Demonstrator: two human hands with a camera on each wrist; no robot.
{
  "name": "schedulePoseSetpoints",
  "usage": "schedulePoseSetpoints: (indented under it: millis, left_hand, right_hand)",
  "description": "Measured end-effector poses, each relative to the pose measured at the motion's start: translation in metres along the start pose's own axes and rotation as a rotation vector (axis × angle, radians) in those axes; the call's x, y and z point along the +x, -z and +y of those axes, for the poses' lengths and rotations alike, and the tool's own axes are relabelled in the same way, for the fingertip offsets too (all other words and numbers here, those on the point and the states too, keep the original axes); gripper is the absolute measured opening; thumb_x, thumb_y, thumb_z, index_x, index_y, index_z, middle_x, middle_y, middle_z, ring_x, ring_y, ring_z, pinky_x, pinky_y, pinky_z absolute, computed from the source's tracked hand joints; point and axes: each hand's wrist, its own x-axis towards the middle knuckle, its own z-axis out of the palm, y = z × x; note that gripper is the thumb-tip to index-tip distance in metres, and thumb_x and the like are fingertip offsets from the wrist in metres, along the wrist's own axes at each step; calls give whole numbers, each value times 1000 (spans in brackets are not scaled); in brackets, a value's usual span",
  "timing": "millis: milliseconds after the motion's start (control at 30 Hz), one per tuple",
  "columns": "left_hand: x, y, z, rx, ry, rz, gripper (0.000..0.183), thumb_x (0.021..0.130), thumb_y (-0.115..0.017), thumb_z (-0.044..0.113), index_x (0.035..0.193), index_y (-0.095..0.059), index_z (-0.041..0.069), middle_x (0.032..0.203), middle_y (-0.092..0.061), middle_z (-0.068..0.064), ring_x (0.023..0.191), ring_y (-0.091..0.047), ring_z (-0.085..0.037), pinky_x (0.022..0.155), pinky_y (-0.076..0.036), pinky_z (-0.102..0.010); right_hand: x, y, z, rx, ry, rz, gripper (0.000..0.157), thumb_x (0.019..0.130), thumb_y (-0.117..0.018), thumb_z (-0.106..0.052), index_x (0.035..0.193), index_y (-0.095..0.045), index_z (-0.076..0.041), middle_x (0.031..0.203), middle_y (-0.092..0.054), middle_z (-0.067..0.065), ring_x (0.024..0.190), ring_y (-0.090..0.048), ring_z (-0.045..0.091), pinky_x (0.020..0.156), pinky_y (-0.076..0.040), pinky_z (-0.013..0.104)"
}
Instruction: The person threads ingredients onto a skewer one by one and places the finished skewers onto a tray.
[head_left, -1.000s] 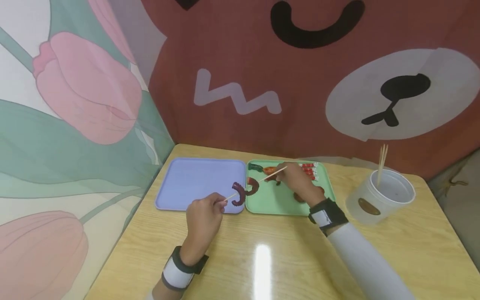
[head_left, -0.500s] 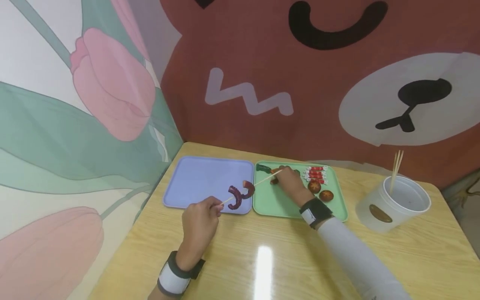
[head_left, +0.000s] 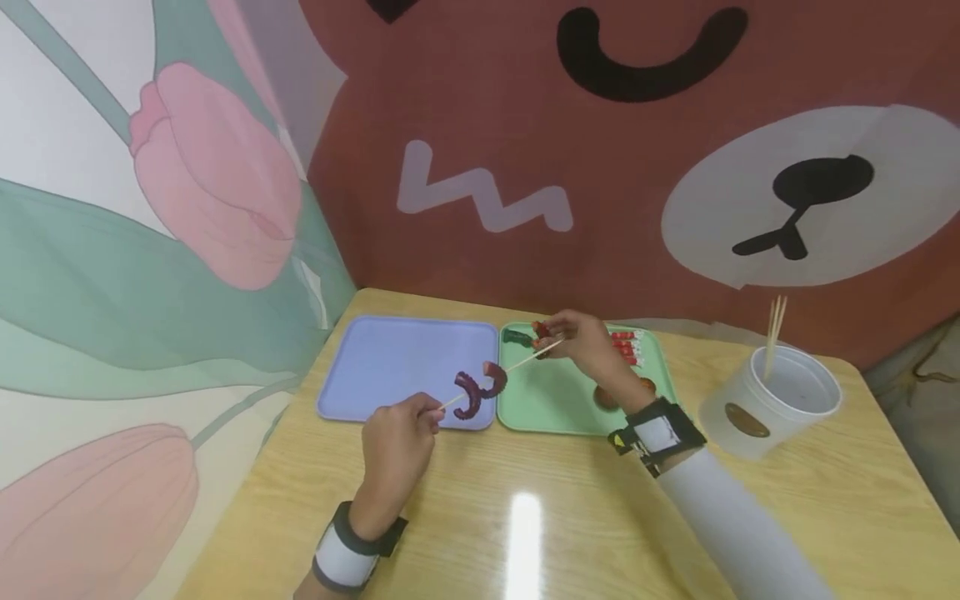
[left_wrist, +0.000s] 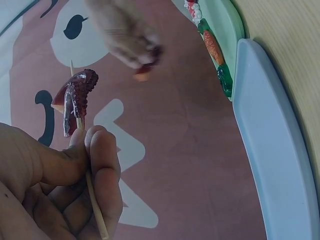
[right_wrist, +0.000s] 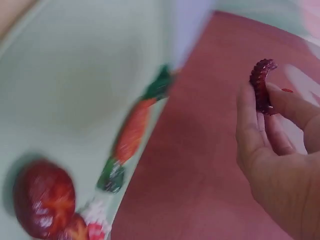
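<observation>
In the head view my left hand (head_left: 397, 446) pinches a thin wooden skewer (head_left: 531, 357) near its lower end. Two dark red, curled octopus tentacle pieces (head_left: 468, 396) are threaded on it, and the bare tip points up and right. My right hand (head_left: 592, 346) is just beyond that tip, above the green tray (head_left: 540, 408). Between its thumb and fingers it pinches another tentacle piece (right_wrist: 260, 87), clear of the tray. From the left wrist, the skewered pieces sit just above my fingertips; the right hand (left_wrist: 125, 35) is blurred behind them.
An orange piece with green ends (right_wrist: 132, 132), brown mushroom pieces (right_wrist: 42, 197) and red-and-white wrapped sticks (head_left: 628, 348) lie on the green tray. The blue tray (head_left: 405, 367) adjoins it. A white bucket (head_left: 727, 429) with several skewers (head_left: 775, 333) stands right; a printed cloth hangs behind.
The right hand has reached down to the green tray and risen with a tentacle piece between its fingers. The left hand keeps holding the skewer, nearly still.
</observation>
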Motion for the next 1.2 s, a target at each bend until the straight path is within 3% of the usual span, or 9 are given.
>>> schedulePoseSetpoints:
  millis: [100,267,433,667,967,1200]
  left_hand:
    - [1,-1,2,-3,-6,-2,6,75,-79,15,71,-75,14,55,-66,4,47,-58,-14,43,-42,-32]
    - [2,-2,5,-4,-6,-13,6,76,-78,15,71,-75,14,54,-64,5,46,-56,-12,43,-41,-32]
    - [5,-2,3,6,-12,-8,6,75,-79,15,71,-74,13,54,-64,4,45,-54,-13,42,-40,-32]
    - [5,0,1,16,-15,-2,6,76,-79,15,72,-75,13,55,-64,3,45,-53,-13,41,-39,-30]
    - [6,2,-3,18,0,-6,7,77,-78,15,72,-75,12,54,-64,3,44,-50,-10,40,-37,-29]
    - [4,1,-3,31,-13,-11,7,75,-79,15,71,-74,12,55,-65,3,45,-53,-12,41,-39,-30]
  right_hand:
    - [-13,14,-15,219,-40,-31,42,87,-69,-9,125,-58,4,122,-62,21,102,-66,36,85,-56,33]
    - [-32,30,-30,310,-77,-71,51,84,-72,-20,128,-57,2,123,-61,16,100,-68,27,90,-54,32]
    - [-38,33,-37,403,-94,-94,51,82,-74,-16,126,-57,4,116,-66,17,98,-69,27,90,-53,39]
    - [-44,29,-42,446,-85,-109,40,82,-74,-11,118,-62,2,102,-73,10,94,-70,29,88,-54,40]
    - [-46,25,-45,459,-65,-125,37,83,-73,-10,117,-63,1,109,-71,10,97,-69,32,88,-54,42]
    - [-49,17,-50,369,-60,-106,38,79,-76,-7,112,-62,6,105,-71,12,88,-71,24,84,-57,38]
